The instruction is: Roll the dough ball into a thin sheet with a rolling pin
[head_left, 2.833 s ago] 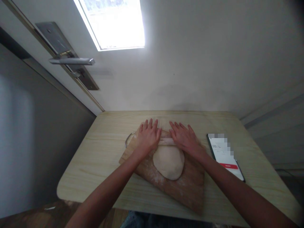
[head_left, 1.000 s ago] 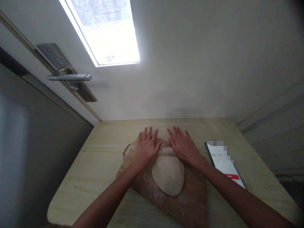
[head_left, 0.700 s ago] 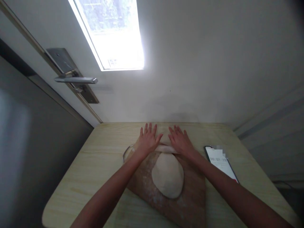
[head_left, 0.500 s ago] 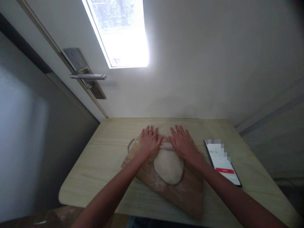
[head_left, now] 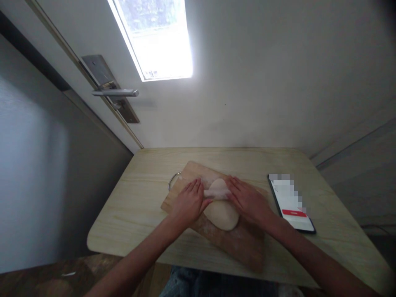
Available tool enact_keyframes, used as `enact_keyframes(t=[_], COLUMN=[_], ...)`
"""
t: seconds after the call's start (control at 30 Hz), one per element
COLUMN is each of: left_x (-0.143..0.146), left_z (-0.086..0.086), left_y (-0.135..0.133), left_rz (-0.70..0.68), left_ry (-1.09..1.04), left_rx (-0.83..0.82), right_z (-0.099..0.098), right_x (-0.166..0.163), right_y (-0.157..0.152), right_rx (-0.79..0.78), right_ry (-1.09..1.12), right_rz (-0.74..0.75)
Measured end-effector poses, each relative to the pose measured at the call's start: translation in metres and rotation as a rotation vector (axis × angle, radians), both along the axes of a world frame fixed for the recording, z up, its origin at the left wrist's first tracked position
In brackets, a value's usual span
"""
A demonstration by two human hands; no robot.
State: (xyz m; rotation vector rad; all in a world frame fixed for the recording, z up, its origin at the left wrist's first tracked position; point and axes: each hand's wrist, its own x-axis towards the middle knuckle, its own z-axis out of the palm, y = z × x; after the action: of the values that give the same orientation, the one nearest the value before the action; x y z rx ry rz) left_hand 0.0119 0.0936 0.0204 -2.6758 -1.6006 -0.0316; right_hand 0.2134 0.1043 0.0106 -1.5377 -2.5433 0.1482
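Note:
A flattened oval of pale dough (head_left: 223, 216) lies on a floured wooden cutting board (head_left: 244, 249). Across its upper part rests a short, light rolling pin (head_left: 217, 193), with dough showing on both sides of it. My left hand (head_left: 190, 201) covers the pin's left end, fingers bent over it and thumb towards the dough. Over the right end lies my right hand (head_left: 246, 198), its fingers curved and pointing up and to the left. Both palms hide the ends of the pin.
A phone (head_left: 292, 204) with a lit screen lies on the wooden table (head_left: 130, 214) right of the board. The board's metal ring handle (head_left: 173, 180) sticks out at the left. Behind the table is a white door with a lever handle (head_left: 116, 93) and a bright window pane.
Both hands have drawn the rolling pin back towards me, from the far edge of the dough onto it. The fingers, stretched out before, are now more bent. The view has tilted slightly.

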Motion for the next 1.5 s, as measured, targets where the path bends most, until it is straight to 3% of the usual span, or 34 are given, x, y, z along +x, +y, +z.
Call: enact_keyframes(t=[0.2,0.57,0.7,0.9,1.03,1.2,1.33,1.43,1.5], left_x=[0.002,0.004,0.004,0.006,0.014,0.022,0.013,0.002,-0.002], left_z=[-0.004,-0.027,-0.025,-0.026,-0.018,-0.006,-0.005,-0.007,-0.008], left_y=[0.039,0.099,0.108,0.114,0.100,0.031,-0.012,-0.017,-0.014], left_rz=[-0.004,0.206,0.245,0.295,0.350,0.207,-0.014,-0.204,-0.286], left_ry=[-0.037,-0.101,-0.136,-0.186,-0.260,-0.440,-0.397,-0.285,-0.227], left_rx=[-0.028,0.041,0.048,0.166,0.219,0.253,-0.009,-0.217,-0.269], right_z=[-0.002,-0.014,-0.016,-0.006,-0.001,-0.006,-0.007,-0.002,0.002], right_x=[-0.013,-0.022,-0.023,-0.026,-0.021,-0.005,-0.002,-0.001,0.003], right_y=[0.040,0.106,0.108,0.084,0.066,0.051,0.047,0.045,0.043], right_rx=[0.040,0.025,0.001,0.058,0.094,0.116,0.087,0.042,0.025], right_ry=[-0.076,-0.087,-0.051,0.018,0.099,0.079,0.000,0.029,0.094], right_rz=[-0.099,-0.119,-0.166,-0.250,-0.115,0.053,0.037,-0.027,-0.099])
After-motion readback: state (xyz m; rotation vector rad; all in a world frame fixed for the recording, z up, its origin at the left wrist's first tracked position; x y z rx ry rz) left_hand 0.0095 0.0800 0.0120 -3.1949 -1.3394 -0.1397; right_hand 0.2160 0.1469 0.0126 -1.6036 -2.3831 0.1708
